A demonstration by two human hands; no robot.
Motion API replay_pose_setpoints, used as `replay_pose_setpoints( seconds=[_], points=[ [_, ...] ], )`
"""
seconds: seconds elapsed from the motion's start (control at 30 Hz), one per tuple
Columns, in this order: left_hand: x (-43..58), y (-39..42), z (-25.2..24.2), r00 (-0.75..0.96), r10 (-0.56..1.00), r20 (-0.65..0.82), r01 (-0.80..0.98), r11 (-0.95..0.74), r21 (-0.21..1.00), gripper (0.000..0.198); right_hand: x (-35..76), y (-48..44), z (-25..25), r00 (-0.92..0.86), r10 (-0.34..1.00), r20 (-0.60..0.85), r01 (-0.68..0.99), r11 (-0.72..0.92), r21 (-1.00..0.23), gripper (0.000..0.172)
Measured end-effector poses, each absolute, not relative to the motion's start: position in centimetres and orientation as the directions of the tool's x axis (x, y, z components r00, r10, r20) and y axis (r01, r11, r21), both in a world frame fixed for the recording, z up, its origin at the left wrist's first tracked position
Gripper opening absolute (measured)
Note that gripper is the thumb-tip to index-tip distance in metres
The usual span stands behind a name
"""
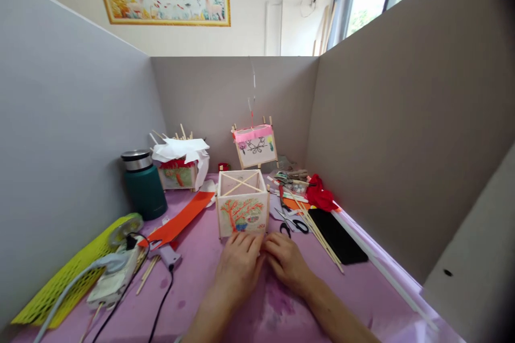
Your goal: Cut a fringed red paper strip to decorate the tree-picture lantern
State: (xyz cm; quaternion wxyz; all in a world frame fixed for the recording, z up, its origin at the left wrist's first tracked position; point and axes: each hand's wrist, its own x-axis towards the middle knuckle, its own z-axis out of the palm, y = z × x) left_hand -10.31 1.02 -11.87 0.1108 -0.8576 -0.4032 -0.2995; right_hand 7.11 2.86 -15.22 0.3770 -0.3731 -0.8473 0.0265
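Note:
A box-shaped paper lantern (243, 215) on a stick frame stands upright on the table in front of me. Its front panel carries a drawn orange and green tree, and two thin sticks cross over its open top. At its lower front edge are my left hand (241, 258) and my right hand (286, 260), side by side, fingertips almost meeting. Both hands have their fingers bent and drawn together. Whatever is pinched between them, if anything, is hidden. Whether the fingers press against the lantern is unclear.
Scissors (298, 223), wooden sticks (322, 239) and a black phone-like slab (338, 237) lie right. Left are an orange strip (183, 221), a power strip (115, 278) with cables, and a teal bottle (145, 190). Another lantern (256, 150) hangs behind. Partition walls (237, 91) enclose the table.

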Motion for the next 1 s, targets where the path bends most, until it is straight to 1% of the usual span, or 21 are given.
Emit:
replay_pose_setpoints(
  seconds=[0.07, 0.13, 0.23, 0.33, 0.4, 0.47, 0.53, 0.6, 0.67, 0.77, 0.87, 1.0],
  points=[
    [-9.7, 0.9, -13.1, 0.468, 0.730, 0.499, 0.820, -0.569, 0.063, 0.029, 7.3, 2.8, -15.1, -0.422, 0.650, 0.632, 0.624, 0.714, -0.317, 0.018],
    [-9.8, 1.2, -14.3, 0.408, 0.801, 0.438, 0.872, -0.484, 0.074, 0.025, 7.4, 2.8, -15.1, -0.374, 0.675, 0.636, 0.653, 0.679, -0.337, 0.016],
    [-10.3, 1.6, -15.7, 0.328, 0.834, 0.444, 0.915, -0.396, 0.069, 0.022, 7.3, 2.9, -15.2, -0.281, 0.715, 0.640, 0.675, 0.621, -0.397, 0.018],
    [-10.6, 1.7, -16.3, 0.301, 0.838, 0.456, 0.922, -0.377, 0.084, 0.022, 7.2, 2.9, -15.0, -0.213, 0.728, 0.652, 0.654, 0.602, -0.458, 0.019],
    [-10.6, 1.7, -16.3, 0.285, 0.851, 0.441, 0.922, -0.370, 0.117, 0.021, 7.7, 2.9, -14.7, -0.142, 0.738, 0.660, 0.637, 0.579, -0.510, 0.018],
    [-10.4, 1.6, -16.2, 0.247, 0.880, 0.407, 0.928, -0.335, 0.163, 0.022, 8.8, 3.0, -14.2, -0.025, 0.782, 0.623, 0.690, 0.465, -0.555, 0.017],
    [-10.3, 1.5, -15.9, 0.214, 0.914, 0.346, 0.934, -0.295, 0.202, 0.025, 10.4, 3.1, -13.8, 0.091, 0.830, 0.550, 0.776, 0.287, -0.562, 0.018],
    [-10.1, 1.4, -15.7, 0.206, 0.937, 0.283, 0.936, -0.273, 0.223, 0.029, 12.2, 3.3, -13.4, 0.161, 0.864, 0.477, 0.837, 0.137, -0.530, 0.017],
    [-9.9, 1.3, -15.7, 0.220, 0.940, 0.262, 0.930, -0.283, 0.233, 0.036, 13.5, 3.4, -13.1, 0.167, 0.889, 0.426, 0.868, 0.072, -0.491, 0.015],
    [-9.9, 1.2, -15.9, 0.243, 0.924, 0.294, 0.920, -0.316, 0.234, 0.045, 13.8, 4.2, -12.9, 0.124, 0.920, 0.371, 0.917, 0.037, -0.398, 0.014],
    [-10.0, 1.1, -16.1, 0.259, 0.911, 0.321, 0.906, -0.345, 0.247, 0.043, 12.5, 5.5, -12.8, 0.077, 0.940, 0.332, 0.954, 0.027, -0.297, 0.016],
    [-10.1, 0.9, -15.8, 0.252, 0.903, 0.348, 0.886, -0.360, 0.293, 0.042, 11.2, 6.9, -12.8, 0.078, 0.955, 0.284, 0.980, -0.021, -0.199, 0.024]
  ],
)
